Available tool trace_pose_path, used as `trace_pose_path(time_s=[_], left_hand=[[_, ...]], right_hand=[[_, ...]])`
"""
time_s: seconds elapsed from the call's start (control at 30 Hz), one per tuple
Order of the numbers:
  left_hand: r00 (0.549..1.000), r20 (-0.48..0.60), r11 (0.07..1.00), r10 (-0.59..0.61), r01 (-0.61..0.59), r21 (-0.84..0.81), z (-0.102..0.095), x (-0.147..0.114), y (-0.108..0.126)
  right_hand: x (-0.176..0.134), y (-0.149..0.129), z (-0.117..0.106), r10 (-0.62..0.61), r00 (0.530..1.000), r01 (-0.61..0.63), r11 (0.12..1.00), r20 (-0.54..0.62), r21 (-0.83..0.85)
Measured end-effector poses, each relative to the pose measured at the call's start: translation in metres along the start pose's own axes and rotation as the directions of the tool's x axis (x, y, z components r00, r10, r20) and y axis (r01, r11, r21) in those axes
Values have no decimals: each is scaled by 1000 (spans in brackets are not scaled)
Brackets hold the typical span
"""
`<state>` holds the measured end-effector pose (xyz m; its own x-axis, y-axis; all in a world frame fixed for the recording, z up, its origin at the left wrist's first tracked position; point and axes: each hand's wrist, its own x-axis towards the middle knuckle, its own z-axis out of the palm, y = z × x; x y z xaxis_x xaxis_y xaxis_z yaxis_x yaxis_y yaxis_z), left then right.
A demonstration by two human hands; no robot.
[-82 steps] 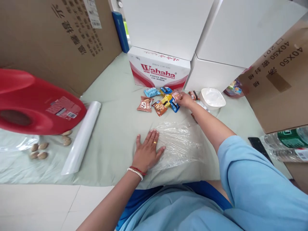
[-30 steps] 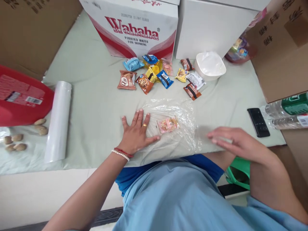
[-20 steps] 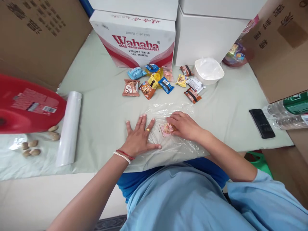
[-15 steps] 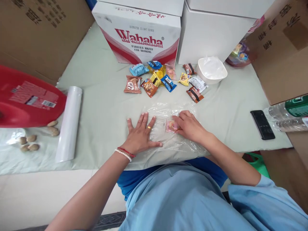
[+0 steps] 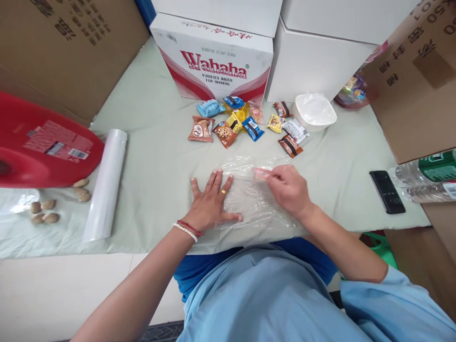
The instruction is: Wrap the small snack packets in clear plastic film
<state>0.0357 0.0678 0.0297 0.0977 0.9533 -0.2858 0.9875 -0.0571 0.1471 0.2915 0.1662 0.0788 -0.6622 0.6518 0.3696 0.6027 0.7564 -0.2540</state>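
My left hand (image 5: 210, 199) lies flat with its fingers spread, pressing on the left edge of a sheet of clear plastic film (image 5: 245, 199). Between the thumb and fingers of my right hand (image 5: 290, 190) is a small pink wrapped snack (image 5: 262, 174), blurred by motion, over the film's right half. Beyond the film lies a loose group of wrapped snacks: a brown packet (image 5: 201, 129), an orange-brown cookie packet (image 5: 225, 134), a blue packet (image 5: 253, 128) and several others. A white tub (image 5: 315, 112) with a whitish plastic covering or lining stands behind them at the right.
A Wahaha carton (image 5: 217, 66) and a plain white box (image 5: 320, 61) stand along the back. At left are a red container (image 5: 46, 142), a plastic roll (image 5: 107, 185) and several walnut-like brown things (image 5: 50, 218). A phone (image 5: 387, 192) and bottles (image 5: 434, 168) lie at right.
My right hand has picked the pink snack up off the film and moved slightly right. My left hand stays flat on the film. The whole view has shifted a little.
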Motion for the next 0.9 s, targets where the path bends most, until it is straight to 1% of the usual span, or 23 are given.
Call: trace_pose_path(time_s=[0.03, 0.07, 0.1, 0.13, 0.17, 0.27, 0.33, 0.43, 0.53, 0.6, 0.67, 0.73, 0.77, 0.83, 0.87, 0.9], left_hand=[[1000, 3, 1000, 0, 0, 1, 0, 0, 0], [1000, 4, 1000, -1, 1, -1, -1, 0, 0], [1000, 4, 1000, -2, 2, -3, -1, 0, 1], [1000, 2, 1000, -4, 4, -6, -2, 0, 1], [1000, -1, 1000, -5, 5, -8, -2, 0, 2], [1000, -22, 1000, -2, 1, -11, -3, -1, 2], [998, -57, 1000, 9, -10, -19, -3, -3, 1], [985, -175, 999, -11, 5, -32, 2, -12, -2], [950, -309, 999, -46, 35, -42, 12, -25, -7], [937, -349, 999, -28, 15, -39, 19, -31, -11], [933, -360, 1000, -1, -10, -29, 24, -35, -13], [932, -363, 1000, 7, -15, -21, 27, -35, -13], [932, -364, 1000, 4, -12, -22, 27, -35, -13], [932, -363, 1000, -6, -5, -29, 27, -34, -13], [931, -364, 999, -10, -3, -35, 26, -34, -13], [931, -365, 999, -13, -2, -41, 25, -34, -13]], right_hand=[[-2, -6, 9, -94, 994, 94, 996, 56, 9], [-4, -9, 17, -181, 977, 180, 983, 115, 26], [-7, -11, 24, -249, 953, 244, 969, 171, 50], [-10, -11, 30, -282, 936, 272, 959, 209, 76], [-13, -9, 33, -277, 935, 260, 960, 223, 102], [-16, 0, 36, -174, 964, 137, 973, 200, 188], [-16, 6, 38, -138, 971, 93, 970, 194, 224], [-18, 11, 44, -121, 969, 64, 965, 216, 255], [-21, 14, 47, -82, 974, 15, 954, 213, 299], [-17, 19, 42, -96, 967, 4, 933, 238, 359], [-3, 31, 33, -100, 955, -22, 916, 279, 401], [24, 50, 22, -26, 952, -88, 931, 304, 355], [42, 62, 18, 41, 952, -132, 949, 304, 286], [85, 86, 15, 170, 941, -205, 974, 294, 94], [108, 98, 16, 200, 934, -205, 979, 295, -13], [131, 108, 19, 201, 933, -176, 978, 299, -109]])
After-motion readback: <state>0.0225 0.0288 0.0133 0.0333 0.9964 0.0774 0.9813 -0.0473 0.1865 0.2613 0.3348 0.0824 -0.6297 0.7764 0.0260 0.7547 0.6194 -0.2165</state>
